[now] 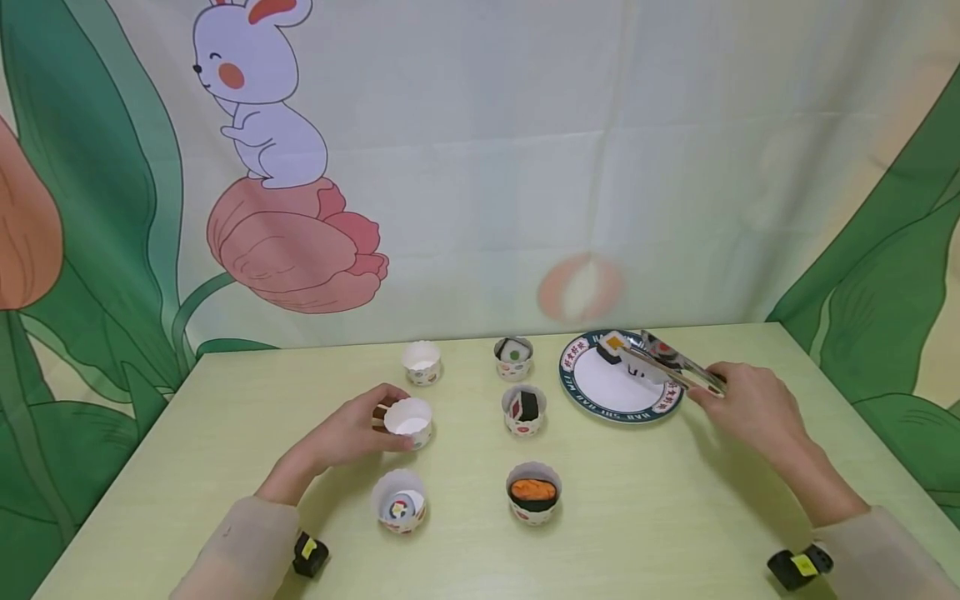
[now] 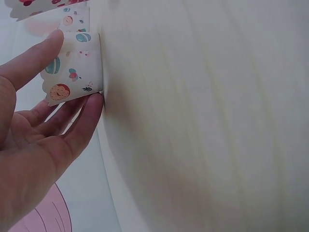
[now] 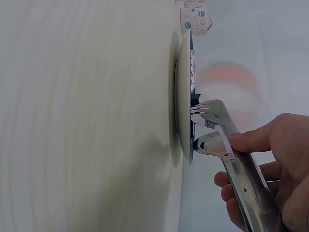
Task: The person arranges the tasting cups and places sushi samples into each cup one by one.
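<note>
My left hand grips a white paper cup with a scalloped rim, thumb on one side and fingers round the other; the left wrist view shows its printed cookies and leaves. No food shows inside it. With my right hand I hold metal tongs, one end a fork and the other a spoon, their two tips apart. The tips reach over a white plate with a dark blue lettered rim. Beside the fork tip sits a toy sushi piece with a yellow-orange top.
Behind the held cup stands another white cup; in front is a cup with a small roll. A second column has cups holding a green-centred roll, a black-wrapped piece and orange-topped sushi. A printed curtain hangs behind.
</note>
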Demonstrator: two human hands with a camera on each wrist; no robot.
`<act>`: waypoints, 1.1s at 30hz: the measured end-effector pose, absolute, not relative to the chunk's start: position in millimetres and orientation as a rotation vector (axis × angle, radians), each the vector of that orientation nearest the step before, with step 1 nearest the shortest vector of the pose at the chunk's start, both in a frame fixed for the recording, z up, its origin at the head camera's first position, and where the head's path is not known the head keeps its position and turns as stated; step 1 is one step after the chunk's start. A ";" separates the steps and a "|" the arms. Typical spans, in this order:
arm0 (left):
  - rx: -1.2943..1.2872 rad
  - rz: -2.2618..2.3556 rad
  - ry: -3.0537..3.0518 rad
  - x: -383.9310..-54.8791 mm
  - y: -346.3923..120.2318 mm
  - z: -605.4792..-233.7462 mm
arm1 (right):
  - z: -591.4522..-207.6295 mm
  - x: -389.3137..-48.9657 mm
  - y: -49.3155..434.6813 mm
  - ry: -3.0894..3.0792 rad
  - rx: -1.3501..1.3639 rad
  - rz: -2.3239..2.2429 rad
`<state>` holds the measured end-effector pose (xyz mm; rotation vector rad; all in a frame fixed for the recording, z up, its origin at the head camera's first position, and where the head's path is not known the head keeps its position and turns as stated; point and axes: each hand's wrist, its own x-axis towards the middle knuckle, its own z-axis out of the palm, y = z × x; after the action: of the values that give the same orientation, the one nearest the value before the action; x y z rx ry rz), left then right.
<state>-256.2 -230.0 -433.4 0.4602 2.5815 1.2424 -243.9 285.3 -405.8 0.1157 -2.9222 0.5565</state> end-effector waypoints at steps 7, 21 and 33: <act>0.457 1.241 2.580 -255.4 -229.3 -432.3 | -409.0 -246.5 287.1 -2.931 0.138 0.589; 0.428 1.229 2.585 -255.4 -229.1 -431.0 | -413.6 -252.9 287.6 -2.940 0.164 0.579; 0.415 1.238 2.578 -256.3 -229.4 -432.2 | -413.0 -251.5 283.3 -2.947 0.133 0.564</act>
<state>-256.3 -229.4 -432.2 0.4149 2.5783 1.2378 -251.5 283.3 -413.0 0.1325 -2.9469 0.5643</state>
